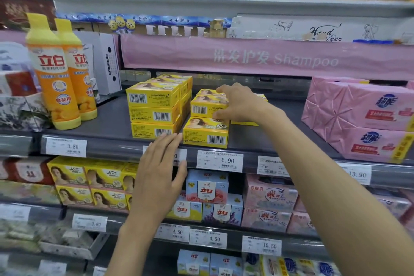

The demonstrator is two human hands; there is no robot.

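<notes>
Well, the tidying looks about half done: the left stack of yellow boxes stands three high and square on the grey metal shelf, while the right pile sits uneven. The right hand pinches a yellow soap box (glossy card, sharp-cornered) atop that pile. The left hand hovers flat and spread near the shelf's front edge.

Shelf count.
Detergent bottles: 2, at left end.
Yellow soap boxes: mid-shelf. Left front column is 3 high, with 1 single box at the front edge beside it. Those behind are partly hidden, total not determinable.
Pink wrapped packs: 2 stacked, right end.
Price tags on front edge: 5, one partly covered.
</notes>
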